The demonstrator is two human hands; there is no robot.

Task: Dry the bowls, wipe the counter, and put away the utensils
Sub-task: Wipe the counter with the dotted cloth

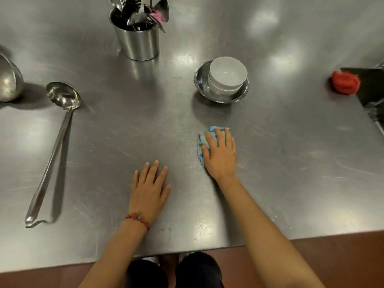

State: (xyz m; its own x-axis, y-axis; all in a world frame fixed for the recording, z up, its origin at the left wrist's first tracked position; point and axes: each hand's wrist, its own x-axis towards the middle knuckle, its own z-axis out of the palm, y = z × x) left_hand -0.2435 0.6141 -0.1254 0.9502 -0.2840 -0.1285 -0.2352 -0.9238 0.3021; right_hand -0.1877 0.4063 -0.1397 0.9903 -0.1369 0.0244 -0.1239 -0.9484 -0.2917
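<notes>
Stainless steel worktop [291, 163], scratched, with glare patches; the person stands at its near edge.

Right hand [221, 152]: palm down, fingers spread flat over a folded light blue cloth [202, 142], pressing it onto the worktop right of centre. The cloth shows at the fingertips and along the thumb side.

Left hand [150, 188]: released, flat on the bare steel just beside the right hand, nearer the near edge, holding nothing. Red beaded bracelet [138, 219] on the wrist.

White bowls [227, 74]: stacked, seated in a shallow steel dish [200, 80], beyond the cloth toward the far edge.

Ladle [53, 146]: lying toward the left edge, cup at the far end, hooked handle toward the near edge.

Steel utensil holder [138, 43]: upright near the far edge, filled with utensils [133, 11].

Large steel bowl [9, 82]: at the left edge, partly cut off.

Red scrubber [345, 82]: at the right edge, beside a dark recess, contents unclear.
</notes>
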